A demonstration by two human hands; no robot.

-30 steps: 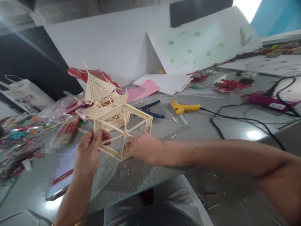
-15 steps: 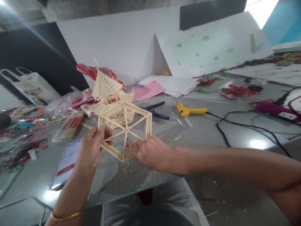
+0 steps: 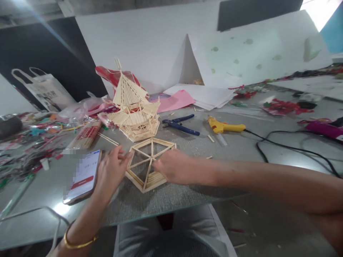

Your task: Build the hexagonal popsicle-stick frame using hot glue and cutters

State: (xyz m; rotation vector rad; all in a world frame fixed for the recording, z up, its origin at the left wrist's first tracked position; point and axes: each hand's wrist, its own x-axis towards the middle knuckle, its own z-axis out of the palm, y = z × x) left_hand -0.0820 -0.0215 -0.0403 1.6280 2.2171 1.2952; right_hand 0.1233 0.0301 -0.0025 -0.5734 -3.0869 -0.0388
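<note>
Gold in colour, a thin bracelet (image 3: 80, 246) sits around the wrist of the left hand (image 3: 114, 169). Just left of this hand, a phone (image 3: 85, 178) with a lit screen lies on the grey worktop (image 3: 184, 200). The grip of the left hand is loosely spread at the left edge of a hexagonal frame (image 3: 151, 158) made of pale wooden sticks; whether the fingers touch it, I cannot tell. The right hand (image 3: 174, 166) is over the right side of the same frame with curled fingers; its fingertips are partly hidden, so I cannot say if this grip pinches a stick. The frame lies on the worktop between the two hands, and its six spokes meet at the centre.

Somewhat farther, two thin sticks (image 3: 108, 139) lie near a packet of sticks (image 3: 87, 135). Just behind the frame stands a wooden model (image 3: 134, 110) with a pointed roof. To its right are blue pliers (image 3: 182, 125) with their handles apart, and then a yellow glue gun (image 3: 226, 127) with a black cable (image 3: 268, 153). Behind the pliers there is pink paper (image 3: 178, 101), partly over white sheets (image 3: 207, 94). At the back rises a white panel (image 3: 147, 46).
</note>
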